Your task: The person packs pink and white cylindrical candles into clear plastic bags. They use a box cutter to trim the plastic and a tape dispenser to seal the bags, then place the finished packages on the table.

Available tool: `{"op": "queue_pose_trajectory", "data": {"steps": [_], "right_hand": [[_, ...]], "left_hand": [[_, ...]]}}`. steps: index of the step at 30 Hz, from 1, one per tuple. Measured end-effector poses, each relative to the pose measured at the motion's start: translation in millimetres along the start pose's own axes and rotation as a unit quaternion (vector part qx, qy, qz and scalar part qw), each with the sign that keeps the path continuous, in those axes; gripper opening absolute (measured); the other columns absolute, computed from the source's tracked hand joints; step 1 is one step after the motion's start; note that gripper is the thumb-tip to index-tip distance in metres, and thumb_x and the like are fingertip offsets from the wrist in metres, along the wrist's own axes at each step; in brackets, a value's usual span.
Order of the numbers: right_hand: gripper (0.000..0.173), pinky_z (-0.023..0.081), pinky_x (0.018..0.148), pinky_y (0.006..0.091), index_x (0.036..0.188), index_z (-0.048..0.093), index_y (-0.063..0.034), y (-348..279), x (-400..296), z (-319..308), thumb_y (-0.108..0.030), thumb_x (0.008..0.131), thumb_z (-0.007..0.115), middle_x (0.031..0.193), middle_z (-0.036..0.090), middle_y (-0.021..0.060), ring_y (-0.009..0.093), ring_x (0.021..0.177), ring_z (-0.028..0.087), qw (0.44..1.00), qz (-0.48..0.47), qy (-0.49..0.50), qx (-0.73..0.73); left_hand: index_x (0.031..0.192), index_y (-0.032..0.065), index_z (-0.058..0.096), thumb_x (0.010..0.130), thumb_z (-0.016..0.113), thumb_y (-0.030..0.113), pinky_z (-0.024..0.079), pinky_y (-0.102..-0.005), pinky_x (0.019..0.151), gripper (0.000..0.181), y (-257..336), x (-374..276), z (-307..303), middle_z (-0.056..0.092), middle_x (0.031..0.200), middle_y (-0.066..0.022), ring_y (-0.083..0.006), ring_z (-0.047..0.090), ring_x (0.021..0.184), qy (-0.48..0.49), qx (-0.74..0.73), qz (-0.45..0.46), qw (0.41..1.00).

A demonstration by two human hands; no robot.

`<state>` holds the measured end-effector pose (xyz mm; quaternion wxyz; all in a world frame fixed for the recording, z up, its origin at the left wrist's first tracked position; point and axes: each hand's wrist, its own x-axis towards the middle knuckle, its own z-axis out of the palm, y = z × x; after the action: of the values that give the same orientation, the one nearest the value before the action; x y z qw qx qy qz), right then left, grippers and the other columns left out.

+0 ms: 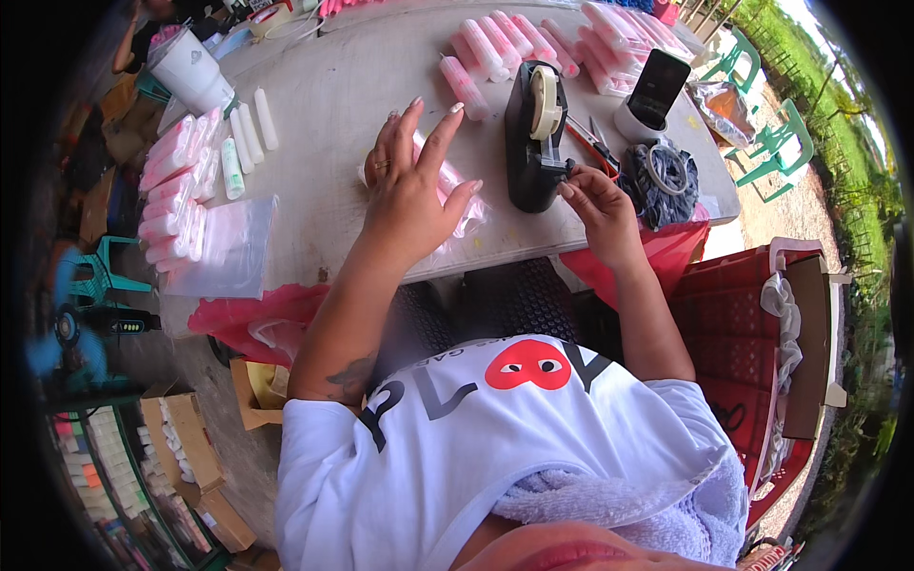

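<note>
My left hand (414, 178) is spread, fingers apart, over a clear plastic pack of pink candles (457, 187) on the table. Whether the palm presses on the pack is hidden. A black tape dispenser (525, 189) with a roll of clear tape (545, 103) stands right of the pack. At its cutter end, my right hand (600, 210) pinches the tape's end between thumb and fingertips; the strip itself is hard to see. Further back, a single pink wrapped candle (464, 87) lies apart from a group of others (503, 44).
Wrapped pink packs (175, 189) pile up at left, beside white candles (250, 132) and clear plastic bags (232, 246). Right of the dispenser are a red utility knife (591, 143), a phone in a white holder (641, 125) and a dark bundle with a ring (664, 178). A red crate (725, 342) stands at right.
</note>
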<state>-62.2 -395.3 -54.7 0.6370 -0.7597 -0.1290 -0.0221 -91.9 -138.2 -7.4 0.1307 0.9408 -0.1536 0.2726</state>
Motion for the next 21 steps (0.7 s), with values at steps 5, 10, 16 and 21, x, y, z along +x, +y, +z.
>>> {"op": "queue_pose_trajectory", "data": {"steps": [5,10,16,21], "right_hand": [[0.032,0.043,0.09,0.0316,0.108,0.055,-0.0016,-31,-26,9,-0.012,0.082,0.07,0.111,0.054,0.0148,0.024,0.106,0.054,0.941,-0.173,0.16,-0.245],[0.059,0.044,0.093,0.0396,0.13,0.036,0.0013,-35,-27,83,-0.013,0.083,0.069,0.117,0.052,0.0234,0.036,0.109,0.054,0.938,-0.259,-0.111,-0.203],[0.075,0.044,0.093,0.0359,0.14,0.013,-0.0005,-23,32,128,-0.007,0.086,0.064,0.124,0.049,0.0258,0.028,0.108,0.056,0.988,-0.011,-0.147,-0.035],[0.072,0.042,0.094,0.0339,0.141,0.014,-0.0059,-18,4,141,0.003,0.086,0.06,0.128,0.047,0.0196,0.023,0.115,0.051,0.98,-0.112,-0.096,0.134]], "left_hand": [[0.134,-0.008,0.034,0.079,0.067,0.048,0.024,-0.0491,0.108,0.086,-44,-26,9,0.025,0.142,-0.0301,-0.0451,0.025,0.132,-0.044,0.017,-0.26,0.965],[0.128,-0.01,0.041,0.08,0.059,0.061,0.018,-0.0492,0.111,0.088,-60,-44,27,0.02,0.143,-0.0332,-0.0471,0.018,0.135,-0.138,-0.072,-0.348,0.925],[0.131,-0.007,0.034,0.08,0.071,0.038,0.029,-0.0491,0.106,0.078,-49,-55,49,0.036,0.134,-0.0281,-0.0381,0.034,0.129,-0.029,-0.157,-0.314,0.936],[0.139,0.0005,0.02,0.082,0.066,-0.001,0.047,-0.0351,0.093,0.073,-28,-46,22,0.047,0.126,-0.0162,-0.0217,0.053,0.112,0.128,-0.642,-0.281,0.702]]}}
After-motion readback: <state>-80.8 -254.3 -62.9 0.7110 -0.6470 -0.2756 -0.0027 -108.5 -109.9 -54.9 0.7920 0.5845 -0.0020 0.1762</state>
